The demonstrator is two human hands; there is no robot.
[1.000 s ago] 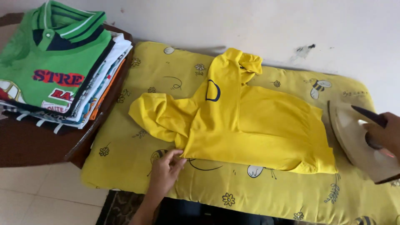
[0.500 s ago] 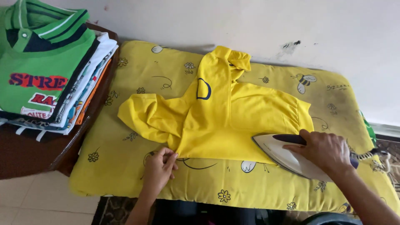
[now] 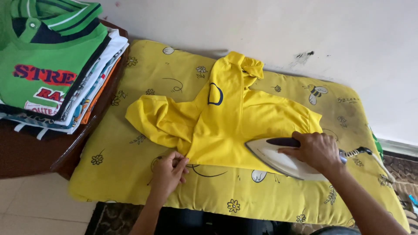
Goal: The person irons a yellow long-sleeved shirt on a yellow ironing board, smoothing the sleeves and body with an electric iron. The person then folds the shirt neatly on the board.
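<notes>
Yellow polo shirt [image 3: 235,117] lies folded lengthwise on a yellow padded ironing cloth [image 3: 143,74] printed with flowers and bees. Shirt is bright plain yellow, collar pointing away toward the wall, a small dark blue ring-shaped mark on the chest near the collar. One sleeve is bunched and wrinkled at the left side; the body to the right looks flatter. Shirt colour nearly matches the cloth under it.

Right hand [image 3: 315,150] grips the dark handle of a white iron [image 3: 283,161], fingers wrapped over the top. Iron sits flat on the shirt's near lower edge, pointed tip facing left, cord trailing off to the right.

Left hand [image 3: 170,169] pinches the shirt's near hem corner between thumb and fingers, pressing it down on the cloth.

Stack of folded clothes [image 3: 48,69] sits at the left on a dark wooden table [image 3: 26,152], well apart from the iron; top piece is a green shirt with striped collar and red print. Pale wall [image 3: 305,26] behind, tiled floor at bottom left.
</notes>
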